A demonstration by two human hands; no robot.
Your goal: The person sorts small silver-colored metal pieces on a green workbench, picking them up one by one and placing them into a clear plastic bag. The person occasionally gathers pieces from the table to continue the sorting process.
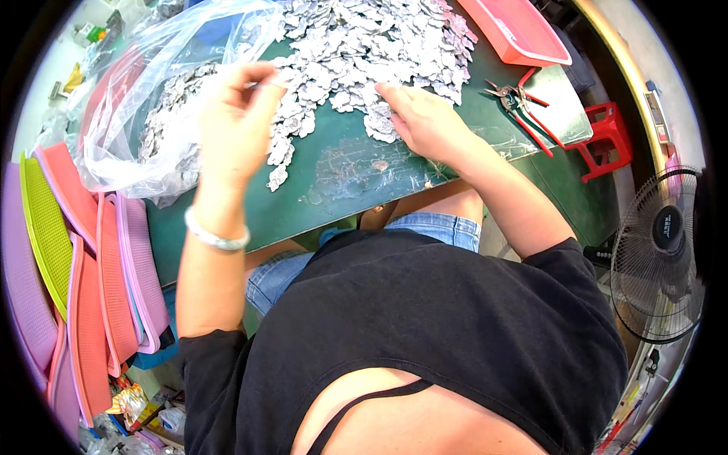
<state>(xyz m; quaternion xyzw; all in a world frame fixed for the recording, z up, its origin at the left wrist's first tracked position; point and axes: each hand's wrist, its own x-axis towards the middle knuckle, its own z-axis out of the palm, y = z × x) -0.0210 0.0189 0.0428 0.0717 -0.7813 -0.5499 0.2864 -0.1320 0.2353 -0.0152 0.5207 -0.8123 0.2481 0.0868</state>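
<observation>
Many small flat silvery-grey metal pieces (356,53) with wavy outlines lie heaped on the green table (341,174). My left hand (239,121), with a pale bangle on its wrist, is raised between the heap and a clear plastic bag (114,152). Its fingers are curled toward the thumb; whatever they may hold does not show. Inside the bag are more grey metal pieces (171,106). At the heap's near right edge is my right hand (428,125), thumb and fingers drawn together over the pieces. Anything pinched there is hidden.
Red-handled pliers (516,102) lie on the table's right side, near a pink-red plastic tray (523,34). Coloured plastic baskets (91,303) are stacked at the left. A red stool (607,140) and a black fan (660,250) stand to the right.
</observation>
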